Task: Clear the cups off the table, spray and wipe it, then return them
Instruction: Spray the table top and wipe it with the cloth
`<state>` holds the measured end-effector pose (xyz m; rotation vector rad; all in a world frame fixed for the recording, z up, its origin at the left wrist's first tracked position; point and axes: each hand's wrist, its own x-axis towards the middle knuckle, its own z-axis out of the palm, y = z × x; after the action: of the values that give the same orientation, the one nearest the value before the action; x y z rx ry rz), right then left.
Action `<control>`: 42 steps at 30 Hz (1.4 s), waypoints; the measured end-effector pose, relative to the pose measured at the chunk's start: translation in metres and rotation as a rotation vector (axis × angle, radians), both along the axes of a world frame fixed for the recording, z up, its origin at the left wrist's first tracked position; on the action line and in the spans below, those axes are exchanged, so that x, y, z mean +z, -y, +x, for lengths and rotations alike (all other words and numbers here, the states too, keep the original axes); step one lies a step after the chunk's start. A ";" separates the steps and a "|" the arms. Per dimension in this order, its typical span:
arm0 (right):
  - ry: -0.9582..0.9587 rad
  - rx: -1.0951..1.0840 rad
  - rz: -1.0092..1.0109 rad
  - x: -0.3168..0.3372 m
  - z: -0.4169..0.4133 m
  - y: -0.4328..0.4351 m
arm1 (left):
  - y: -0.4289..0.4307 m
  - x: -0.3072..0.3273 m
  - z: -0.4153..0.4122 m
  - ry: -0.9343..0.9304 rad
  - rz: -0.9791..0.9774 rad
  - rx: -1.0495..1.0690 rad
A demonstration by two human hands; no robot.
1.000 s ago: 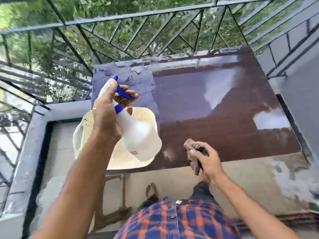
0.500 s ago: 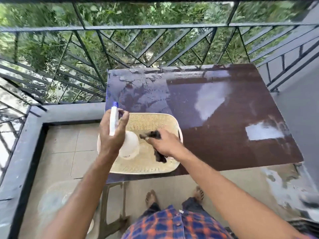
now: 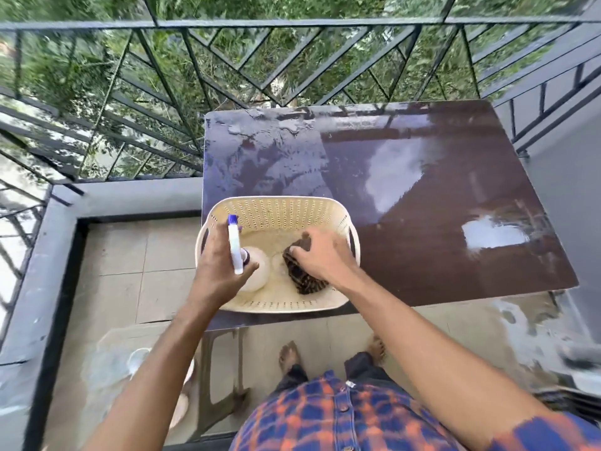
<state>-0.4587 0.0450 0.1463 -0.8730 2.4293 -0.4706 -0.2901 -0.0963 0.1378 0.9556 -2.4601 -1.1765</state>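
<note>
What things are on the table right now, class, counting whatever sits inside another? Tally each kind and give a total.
Spray bottle: 1
Cloth: 1
Perforated plastic basket: 1
Total: 3
</note>
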 end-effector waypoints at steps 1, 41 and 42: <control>-0.062 -0.008 -0.052 0.009 -0.002 -0.005 | 0.003 0.002 0.005 0.030 -0.026 -0.042; -0.065 -0.606 -0.096 0.027 -0.370 -0.419 | -0.306 0.018 -0.327 0.399 0.091 -0.057; -0.060 -0.603 -0.082 0.023 -0.377 -0.428 | -0.317 0.015 -0.333 0.403 0.093 -0.055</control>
<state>-0.8359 0.4727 0.1689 -0.1618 2.7229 -0.7684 -0.6230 0.2205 0.1530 1.2665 -2.7733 -1.2249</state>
